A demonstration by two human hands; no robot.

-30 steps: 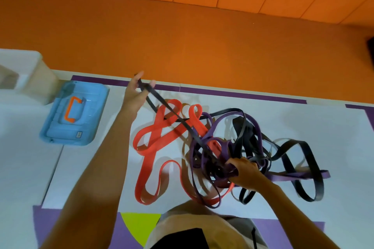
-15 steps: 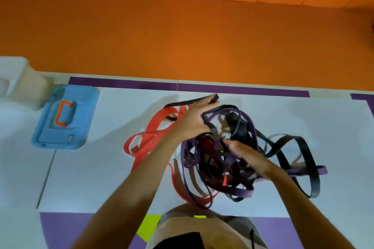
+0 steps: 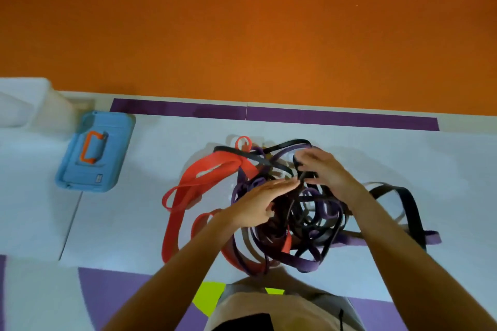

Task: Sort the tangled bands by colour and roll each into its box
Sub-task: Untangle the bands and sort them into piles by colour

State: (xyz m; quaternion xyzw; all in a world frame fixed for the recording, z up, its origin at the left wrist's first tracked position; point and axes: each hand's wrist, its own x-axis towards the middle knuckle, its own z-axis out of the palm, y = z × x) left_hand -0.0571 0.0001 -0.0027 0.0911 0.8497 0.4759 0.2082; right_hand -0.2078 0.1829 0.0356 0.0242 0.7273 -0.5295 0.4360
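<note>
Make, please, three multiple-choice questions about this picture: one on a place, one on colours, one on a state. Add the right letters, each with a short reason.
1. Where does the blue box lie?
A. left of the tangle of bands
B. right of it
C. on top of it

2. Which colours do the bands have?
A. green, yellow, white
B. red, purple, black
C. blue only

3. How are the fingers of the left hand?
A. curled into a fist
B. hidden under the box
C. straight, over the tangle

Answers:
1 A: the box sits on the white mat far to the left, apart from the bands.
2 B: a red band, a purple band and a black band show.
3 C: the fingers lie flat and point toward the right hand.
</note>
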